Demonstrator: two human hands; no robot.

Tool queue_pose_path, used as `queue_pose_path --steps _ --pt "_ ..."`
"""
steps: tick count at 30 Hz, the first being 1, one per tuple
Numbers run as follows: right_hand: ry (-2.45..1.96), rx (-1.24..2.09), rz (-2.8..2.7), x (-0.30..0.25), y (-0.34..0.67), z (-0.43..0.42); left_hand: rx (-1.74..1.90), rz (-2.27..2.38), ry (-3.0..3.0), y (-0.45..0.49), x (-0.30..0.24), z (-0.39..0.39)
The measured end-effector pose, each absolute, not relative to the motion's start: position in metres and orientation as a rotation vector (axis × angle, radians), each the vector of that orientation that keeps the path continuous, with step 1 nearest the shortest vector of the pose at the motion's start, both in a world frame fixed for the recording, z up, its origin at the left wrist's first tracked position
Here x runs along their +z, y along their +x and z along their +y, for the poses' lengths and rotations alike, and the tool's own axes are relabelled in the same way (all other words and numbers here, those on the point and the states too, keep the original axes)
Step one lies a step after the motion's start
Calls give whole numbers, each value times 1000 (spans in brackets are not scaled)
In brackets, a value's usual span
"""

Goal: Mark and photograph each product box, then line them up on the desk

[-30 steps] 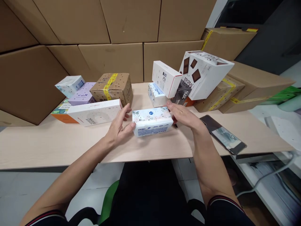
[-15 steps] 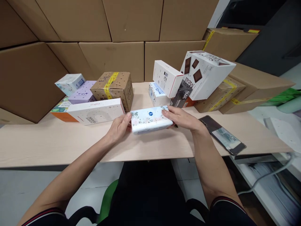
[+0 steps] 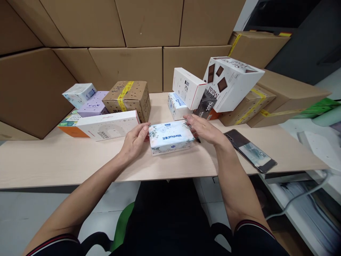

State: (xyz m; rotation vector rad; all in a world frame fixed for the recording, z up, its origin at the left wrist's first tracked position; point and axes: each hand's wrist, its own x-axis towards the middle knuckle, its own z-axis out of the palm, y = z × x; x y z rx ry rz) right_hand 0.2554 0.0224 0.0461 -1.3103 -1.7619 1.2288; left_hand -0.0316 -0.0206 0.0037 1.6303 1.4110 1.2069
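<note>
Both hands on the pale blue floral soft tissue pack (image 3: 171,138), mid-front on the light wooden table (image 3: 80,163).
I see my left hand (image 3: 135,140) clasping its left end, my right hand (image 3: 204,128) its right end, equally near; long axis runs left-right, lettered face turned up toward me.

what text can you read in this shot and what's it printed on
"Manhua": top face of the pale blue floral tissue pack, between the left hand and right hand.
"Meal", upside down: tilted white carton with brown squares.
"20%": dark glossy packet.
Print on the long white box and the other boxes is too small or blurred to read.
</note>
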Motion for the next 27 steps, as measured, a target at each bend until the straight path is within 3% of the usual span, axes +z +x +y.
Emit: queue_pose_path --steps 6,11,18,23,27 --pt "-1344 1217 -1889 46 253 21 1011 1558 1702 -28 14 -23" --pt "-1422 1291 -1887 47 250 19 813 1405 1579 -24 19 -28" --pt "-1147 1257 -1721 45 255 22 1255 1370 2148 -30 3 -26" --pt "-1219 1327 -1588 47 254 23 1315 1306 2477 -30 6 -28" --pt "-1495 904 -1701 41 258 32 1284 1315 2512 -29 6 -29"
